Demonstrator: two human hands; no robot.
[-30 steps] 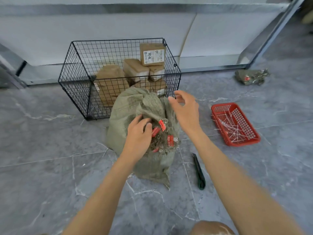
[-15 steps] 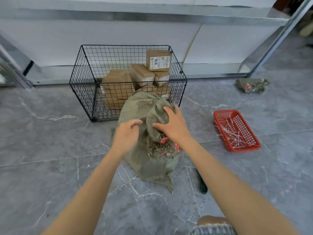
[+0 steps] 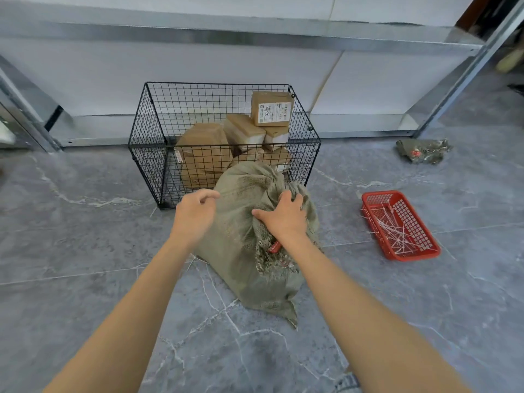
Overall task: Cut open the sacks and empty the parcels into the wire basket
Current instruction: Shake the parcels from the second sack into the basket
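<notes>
Right hand (image 3: 285, 219) gripped bunched sack (image 3: 241, 251) fabric beside basket (image 3: 147, 154); left hand (image 3: 195, 215) fingers loosely curled, hold undeterminable.

A red plastic basket (image 3: 381, 194) sits on the grey marble-patterned floor (image 3: 85, 251), off to the right. A loose tangle of white cable ties (image 3: 392, 231) lies inside it. Along the back runs a metal shelf frame (image 3: 226, 32), with a slanted upright (image 3: 459, 80) at the right and a white panel (image 3: 85, 80) behind it.
</notes>
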